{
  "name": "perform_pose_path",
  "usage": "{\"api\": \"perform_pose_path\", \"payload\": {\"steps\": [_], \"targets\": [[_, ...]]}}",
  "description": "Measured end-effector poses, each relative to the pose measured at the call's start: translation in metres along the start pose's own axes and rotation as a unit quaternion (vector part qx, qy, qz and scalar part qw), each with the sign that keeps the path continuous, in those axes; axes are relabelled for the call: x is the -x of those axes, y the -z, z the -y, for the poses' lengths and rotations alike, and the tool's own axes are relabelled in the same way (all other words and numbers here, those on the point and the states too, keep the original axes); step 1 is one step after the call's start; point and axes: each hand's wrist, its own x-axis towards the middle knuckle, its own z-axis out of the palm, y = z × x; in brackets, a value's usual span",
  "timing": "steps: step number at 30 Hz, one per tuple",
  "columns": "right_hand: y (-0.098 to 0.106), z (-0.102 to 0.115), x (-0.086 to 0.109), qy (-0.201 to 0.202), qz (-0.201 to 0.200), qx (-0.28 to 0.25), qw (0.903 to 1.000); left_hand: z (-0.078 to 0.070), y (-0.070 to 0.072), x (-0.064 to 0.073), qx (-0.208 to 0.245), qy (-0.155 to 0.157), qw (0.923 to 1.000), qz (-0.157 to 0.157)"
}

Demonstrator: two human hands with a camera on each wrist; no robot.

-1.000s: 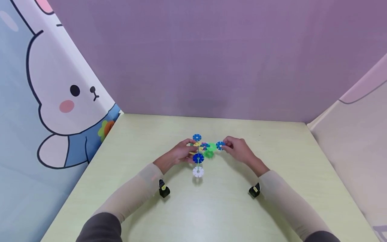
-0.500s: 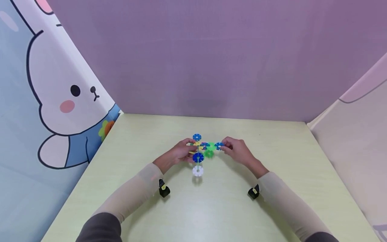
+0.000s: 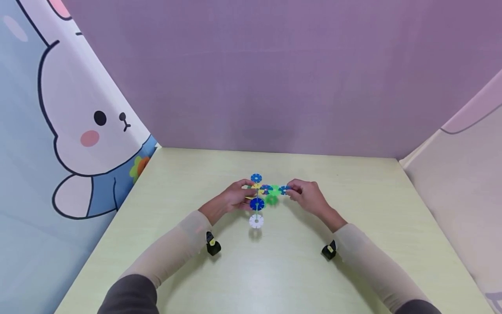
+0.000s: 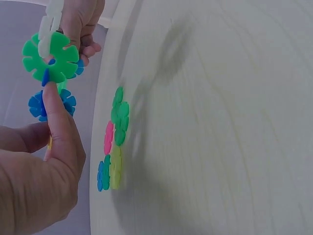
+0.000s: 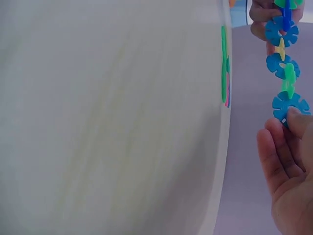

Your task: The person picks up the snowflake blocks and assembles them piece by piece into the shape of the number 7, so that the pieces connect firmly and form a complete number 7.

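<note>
My left hand (image 3: 237, 196) grips a joined chain of slotted snowflake discs near its yellow disc (image 3: 256, 186), above the table. Nearest the head camera are a dark blue disc (image 3: 257, 204) and a white disc (image 3: 256, 221); a blue disc sticks out at the far end (image 3: 256, 178). To the right the chain runs through a light green disc (image 5: 289, 81) to a blue end disc (image 5: 288, 104). My right hand (image 3: 307, 195) pinches that end disc between thumb and fingers. In the left wrist view a green disc (image 4: 66, 58) stands past the left fingertips.
Several loose discs lie on the pale table (image 3: 294, 270) beneath the chain, among them a green one (image 4: 117, 115), a pink one (image 4: 108, 138) and a yellow one (image 4: 116, 167). A purple partition (image 3: 274, 87) rises behind; a rabbit-print cloth (image 3: 90, 183) hangs at the left.
My right hand has shifted slightly left, and the blue end disc in it has tilted, looking narrower from the head. The white disc has risen slightly in view. My left hand stays nearly still.
</note>
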Motion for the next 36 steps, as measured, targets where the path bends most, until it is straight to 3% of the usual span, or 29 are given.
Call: {"api": "perform_pose_path", "payload": {"steps": [10, 16, 23, 27, 32, 34, 36], "targets": [[-0.002, 0.001, -0.001, 0.006, -0.012, -0.005, 0.9999, -0.001, -0.004, 0.002, -0.001, 0.018, 0.9998, -0.011], [-0.011, 0.001, 0.001, -0.009, 0.014, 0.003, 0.9999, -0.002, -0.003, 0.003, -0.003, 0.008, 0.9998, -0.018], [-0.01, 0.001, 0.001, -0.014, 0.033, 0.027, 0.999, -0.012, -0.004, 0.005, -0.053, -0.008, 0.9986, -0.003], [-0.006, 0.004, 0.0, -0.008, 0.042, 0.039, 0.9984, -0.009, -0.003, 0.001, -0.086, -0.016, 0.9958, -0.026], [-0.003, 0.006, -0.003, 0.0, 0.041, 0.06, 0.9974, -0.011, -0.004, -0.004, -0.151, -0.068, 0.9831, -0.078], [-0.002, 0.005, -0.003, 0.002, 0.04, 0.064, 0.9971, -0.014, -0.005, -0.005, -0.199, -0.1, 0.9701, -0.096], [0.0, 0.005, -0.003, 0.002, 0.04, 0.067, 0.9969, -0.017, -0.008, -0.005, -0.258, -0.136, 0.9508, -0.104]]}}
